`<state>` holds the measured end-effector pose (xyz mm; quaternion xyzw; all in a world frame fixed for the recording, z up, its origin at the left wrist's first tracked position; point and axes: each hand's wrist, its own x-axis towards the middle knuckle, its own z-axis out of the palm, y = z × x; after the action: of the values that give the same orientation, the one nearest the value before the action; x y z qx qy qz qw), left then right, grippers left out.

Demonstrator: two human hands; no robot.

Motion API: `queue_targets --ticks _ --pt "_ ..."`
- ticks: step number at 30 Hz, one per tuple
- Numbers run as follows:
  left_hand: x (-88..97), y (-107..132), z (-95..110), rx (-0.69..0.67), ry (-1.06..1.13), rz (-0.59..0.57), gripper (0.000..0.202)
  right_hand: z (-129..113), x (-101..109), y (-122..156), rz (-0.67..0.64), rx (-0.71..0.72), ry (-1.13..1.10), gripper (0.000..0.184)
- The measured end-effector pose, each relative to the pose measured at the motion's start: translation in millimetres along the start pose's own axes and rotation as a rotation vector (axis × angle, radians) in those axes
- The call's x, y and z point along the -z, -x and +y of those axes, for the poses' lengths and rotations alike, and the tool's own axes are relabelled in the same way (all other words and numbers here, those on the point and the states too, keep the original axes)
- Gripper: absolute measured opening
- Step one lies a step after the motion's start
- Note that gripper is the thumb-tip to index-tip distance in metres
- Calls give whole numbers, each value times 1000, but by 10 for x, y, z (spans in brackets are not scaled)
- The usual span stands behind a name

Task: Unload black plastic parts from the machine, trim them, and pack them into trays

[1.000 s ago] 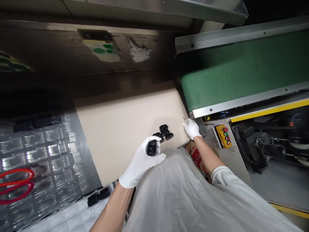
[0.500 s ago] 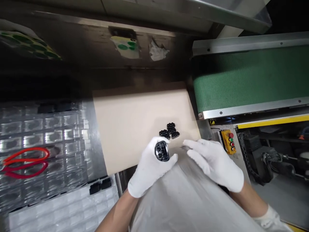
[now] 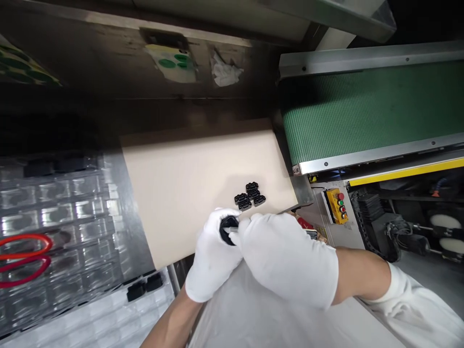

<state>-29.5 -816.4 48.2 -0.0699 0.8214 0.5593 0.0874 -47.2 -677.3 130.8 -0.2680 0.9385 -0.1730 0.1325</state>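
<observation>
My left hand (image 3: 213,261), in a white glove, is wrapped around a black oval plastic housing (image 3: 227,230) with its open side facing up. My right hand (image 3: 286,256), also gloved, is closed on a slim metal tool (image 3: 232,230). Only a bit of its tip shows, at the housing's opening; its kind is hidden by the fingers. Just beyond the hands, several small black moulded parts (image 3: 252,194) lie in a cluster on a beige board (image 3: 188,169).
Clear plastic trays (image 3: 54,208) lie at left, with orange-and-red-handled scissors (image 3: 25,260) on them. A white tray (image 3: 94,314) holding black pieces is below. At right are a green conveyor belt (image 3: 369,106) and a yellow button box (image 3: 337,206). Crumpled tissue (image 3: 226,71) lies at the back.
My right hand has moved left from beside the housing to it, bringing the tool's tip to its opening. My left hand still holds the housing. The view has shifted slightly.
</observation>
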Motion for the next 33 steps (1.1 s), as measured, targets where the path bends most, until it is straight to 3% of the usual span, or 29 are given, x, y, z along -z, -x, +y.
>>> queue_targets --ticks 4,6,11,14,19,22,27,33 --pt "-16 -33 -75 -91 -40 25 15 9 77 -91 -178 109 193 10" --pt "-45 -43 -127 -105 -70 7 15 36 123 -123 -275 96 224 9" --pt "-225 -68 -290 -78 -175 -193 10 273 61 -88 -459 57 191 21" --pt "-387 -135 -368 -116 -218 -240 12 479 -93 13 -382 27 105 27" --pt "-706 -294 -408 -214 -295 -426 13 692 -340 305 -293 -365 -94 34" --pt "-915 -325 -402 -266 -391 -559 14 736 -511 547 -262 -569 -210 36" --pt "-1204 -295 -315 -312 -642 -814 18 755 -839 901 -69 -827 -348 35" --pt "-1393 -257 -186 -412 -801 -979 21 752 -1043 1082 161 -982 -534 33"
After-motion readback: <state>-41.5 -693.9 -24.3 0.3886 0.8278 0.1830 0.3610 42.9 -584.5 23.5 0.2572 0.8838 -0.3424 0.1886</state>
